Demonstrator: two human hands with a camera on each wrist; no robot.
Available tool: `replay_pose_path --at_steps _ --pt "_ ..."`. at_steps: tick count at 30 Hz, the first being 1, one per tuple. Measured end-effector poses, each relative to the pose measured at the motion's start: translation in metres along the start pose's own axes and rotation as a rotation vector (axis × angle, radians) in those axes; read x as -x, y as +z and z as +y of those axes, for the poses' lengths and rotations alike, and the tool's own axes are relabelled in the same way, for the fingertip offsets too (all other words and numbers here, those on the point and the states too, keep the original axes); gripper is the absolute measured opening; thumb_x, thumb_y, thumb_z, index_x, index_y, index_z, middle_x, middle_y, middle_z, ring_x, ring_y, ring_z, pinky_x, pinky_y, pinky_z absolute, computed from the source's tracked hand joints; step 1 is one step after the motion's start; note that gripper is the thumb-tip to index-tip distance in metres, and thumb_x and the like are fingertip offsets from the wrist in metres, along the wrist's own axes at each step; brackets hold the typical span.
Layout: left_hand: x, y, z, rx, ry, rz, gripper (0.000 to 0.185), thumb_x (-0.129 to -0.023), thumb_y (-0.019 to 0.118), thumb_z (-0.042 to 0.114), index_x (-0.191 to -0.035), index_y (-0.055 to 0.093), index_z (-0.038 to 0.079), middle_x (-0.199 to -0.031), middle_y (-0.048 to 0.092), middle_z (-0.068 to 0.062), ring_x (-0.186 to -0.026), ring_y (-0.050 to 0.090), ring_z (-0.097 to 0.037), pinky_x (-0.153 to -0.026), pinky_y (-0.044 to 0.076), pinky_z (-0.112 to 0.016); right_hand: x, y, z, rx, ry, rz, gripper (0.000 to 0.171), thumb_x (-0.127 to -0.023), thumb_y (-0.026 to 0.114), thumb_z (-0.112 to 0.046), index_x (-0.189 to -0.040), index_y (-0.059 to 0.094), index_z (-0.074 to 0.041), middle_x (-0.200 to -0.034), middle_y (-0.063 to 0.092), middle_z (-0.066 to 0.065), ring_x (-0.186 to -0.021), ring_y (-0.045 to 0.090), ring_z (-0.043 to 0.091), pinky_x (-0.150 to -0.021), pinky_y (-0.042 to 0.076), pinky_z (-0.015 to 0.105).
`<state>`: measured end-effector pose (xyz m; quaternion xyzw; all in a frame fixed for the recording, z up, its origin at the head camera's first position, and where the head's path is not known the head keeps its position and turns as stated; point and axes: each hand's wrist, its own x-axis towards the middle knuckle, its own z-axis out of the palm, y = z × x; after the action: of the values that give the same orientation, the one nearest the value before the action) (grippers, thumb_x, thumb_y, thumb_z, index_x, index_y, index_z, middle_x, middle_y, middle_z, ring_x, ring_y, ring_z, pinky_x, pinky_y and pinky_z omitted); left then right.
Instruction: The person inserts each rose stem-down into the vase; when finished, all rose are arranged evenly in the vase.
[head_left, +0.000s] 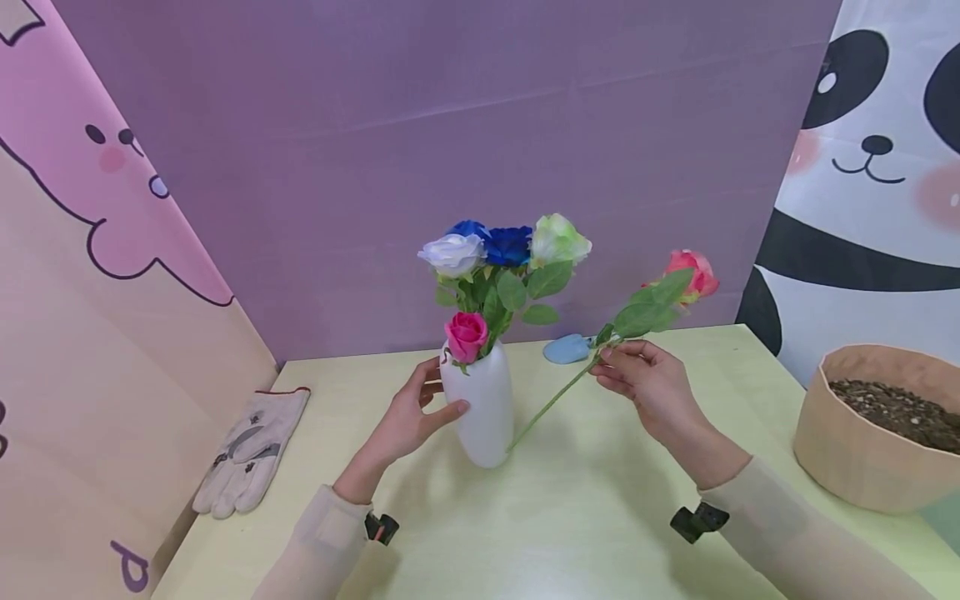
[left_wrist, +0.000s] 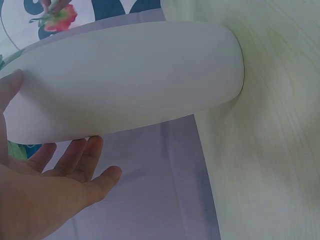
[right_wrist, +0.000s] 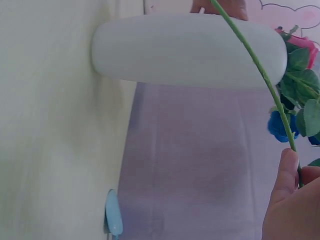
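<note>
Currently the left hand (head_left: 408,421) cups the upright white vase (head_left: 483,408) with curled fingers, while the right hand (head_left: 645,379), right of the vase, pinches the pink rose stem (head_left: 558,398), whose long axis slants down-left, its tip meeting the vase base.

No words, brands or numbers can be read for certain. The pink bear backdrop (head_left: 112,208) carries 1 purple mark near its lower edge, shaped like a lowercase "d", cut off by the frame.
</note>
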<state>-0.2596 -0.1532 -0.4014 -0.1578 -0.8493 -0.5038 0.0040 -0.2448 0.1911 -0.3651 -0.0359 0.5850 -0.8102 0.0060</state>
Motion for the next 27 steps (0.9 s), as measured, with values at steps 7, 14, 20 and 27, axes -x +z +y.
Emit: replay_pose_path --at_steps 7,14,20,27 --pt "-0.001 -0.001 0.000 0.004 0.000 -0.008 0.079 -0.087 0.078 0.038 -0.151 0.034 0.021 -0.142 0.051 -0.006 -0.132 0.053 -0.029 -0.118 0.035 -0.055 0.000 0.004 -0.011 -0.092 -0.039 0.024 0.009 -0.095 0.067 -0.010 -0.097 0.058 -0.010 -0.090 0.072 -0.005 -0.080 0.075 0.010 -0.079 0.061 0.023" --pt "0.000 0.000 -0.001 0.005 -0.002 -0.010 0.079 -0.086 0.078 0.038 -0.151 0.035 0.022 -0.142 0.051 -0.006 -0.132 0.053 -0.028 -0.118 0.036 -0.055 -0.002 0.010 -0.019 -0.200 -0.092 0.046 0.018 -0.092 0.071 -0.011 -0.093 0.053 -0.010 -0.089 0.070 -0.002 -0.081 0.076 0.011 -0.079 0.061 0.023" --pt "0.000 0.000 -0.001 -0.001 0.000 -0.005 0.080 -0.087 0.078 0.038 -0.151 0.034 0.021 -0.142 0.052 -0.006 -0.132 0.054 -0.028 -0.117 0.037 -0.056 -0.001 0.014 -0.027 -0.258 -0.122 0.077 0.023 -0.091 0.072 -0.009 -0.094 0.050 -0.008 -0.090 0.068 -0.001 -0.080 0.076 0.013 -0.078 0.061 0.023" --pt "0.000 0.000 -0.001 -0.010 0.000 -0.001 0.079 -0.087 0.078 0.038 -0.151 0.035 0.021 -0.142 0.052 -0.006 -0.131 0.054 -0.028 -0.117 0.037 -0.055 -0.002 0.014 -0.035 -0.348 -0.173 0.101 0.020 -0.090 0.072 -0.006 -0.093 0.052 -0.006 -0.088 0.071 0.002 -0.077 0.076 0.015 -0.076 0.062 0.024"
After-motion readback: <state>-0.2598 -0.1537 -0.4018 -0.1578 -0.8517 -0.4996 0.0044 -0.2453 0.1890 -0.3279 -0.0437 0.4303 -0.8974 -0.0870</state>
